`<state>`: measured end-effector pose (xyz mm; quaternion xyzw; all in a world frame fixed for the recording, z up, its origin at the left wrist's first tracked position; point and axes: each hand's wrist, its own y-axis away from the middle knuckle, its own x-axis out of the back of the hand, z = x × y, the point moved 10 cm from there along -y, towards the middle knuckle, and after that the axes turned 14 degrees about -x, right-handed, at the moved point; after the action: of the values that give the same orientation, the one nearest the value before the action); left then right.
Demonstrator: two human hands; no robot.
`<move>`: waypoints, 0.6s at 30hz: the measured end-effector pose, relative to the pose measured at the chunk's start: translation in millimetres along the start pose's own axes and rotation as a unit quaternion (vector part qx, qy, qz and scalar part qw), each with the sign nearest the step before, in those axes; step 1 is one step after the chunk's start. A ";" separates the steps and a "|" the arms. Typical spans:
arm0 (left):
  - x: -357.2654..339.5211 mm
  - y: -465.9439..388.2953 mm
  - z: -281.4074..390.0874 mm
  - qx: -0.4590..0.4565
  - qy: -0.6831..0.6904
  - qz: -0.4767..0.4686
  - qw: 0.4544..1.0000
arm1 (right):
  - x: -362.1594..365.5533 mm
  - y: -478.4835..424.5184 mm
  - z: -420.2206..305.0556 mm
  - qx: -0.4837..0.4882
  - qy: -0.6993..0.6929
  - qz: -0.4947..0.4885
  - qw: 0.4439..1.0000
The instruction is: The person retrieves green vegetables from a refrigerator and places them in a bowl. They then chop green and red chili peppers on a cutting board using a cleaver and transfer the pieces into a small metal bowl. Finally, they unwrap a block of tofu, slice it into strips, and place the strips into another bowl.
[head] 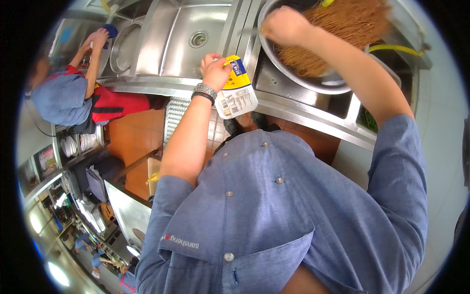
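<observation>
My left hand [216,73], with a metal watch and a black band at the wrist, holds a flat plastic food package [238,88] in yellow, blue and white by its upper part. The package hangs over the front rim of the steel sinks and bears writing. My right hand [284,25] is closed and slightly blurred above the left rim of a large round metal basin [312,86]; whether something small is in its fingers, I cannot tell. Thin brown noodle-like strands [341,29] fill much of the basin. A yellow hose [396,48] lies at its right.
A steel sink [176,40] with a drain lies left of the package. Farther left, a co-worker in blue and red handles a dark blue item [110,31] beside a round metal pan [126,47]. Stacked plates [88,141] and a metal-topped table [128,209] stand at the lower left.
</observation>
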<state>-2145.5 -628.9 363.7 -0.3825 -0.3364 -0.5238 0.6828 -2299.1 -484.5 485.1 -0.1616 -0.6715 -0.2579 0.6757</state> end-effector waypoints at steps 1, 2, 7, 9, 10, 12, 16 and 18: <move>-0.4 -2.6 -1.6 0.003 0.017 0.005 1.000 | -6.1 18.1 -16.8 0.039 0.035 0.014 0.999; -0.5 -4.4 -2.3 0.005 0.035 0.008 0.999 | -4.7 33.9 -25.0 0.086 -0.010 0.050 0.995; 0.8 0.1 -3.5 0.013 0.049 0.008 0.999 | -20.9 67.6 -43.0 0.125 -0.062 0.041 0.989; -1.3 -0.9 -8.5 0.009 0.052 0.015 0.998 | -27.1 67.1 -50.2 0.134 -0.079 0.022 0.988; -3.5 -1.2 -12.9 0.007 0.053 0.018 0.998 | -29.3 65.6 -53.2 0.136 -0.078 0.012 0.988; -4.0 -1.9 -13.1 0.006 0.055 0.018 0.998 | -23.3 61.4 -49.5 0.133 -0.075 0.026 0.988; 2.1 -0.8 -4.1 0.004 0.051 0.014 0.999 | -23.0 52.1 -36.7 0.113 -0.081 0.025 0.990; 4.0 -0.5 -3.4 0.002 0.051 0.020 0.998 | -19.9 48.1 -33.7 0.113 -0.079 0.030 0.990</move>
<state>-2144.9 -633.8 365.6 -0.3608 -0.2938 -0.5281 0.7104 -2243.4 -461.7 470.0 -0.1242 -0.7425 -0.1458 0.6418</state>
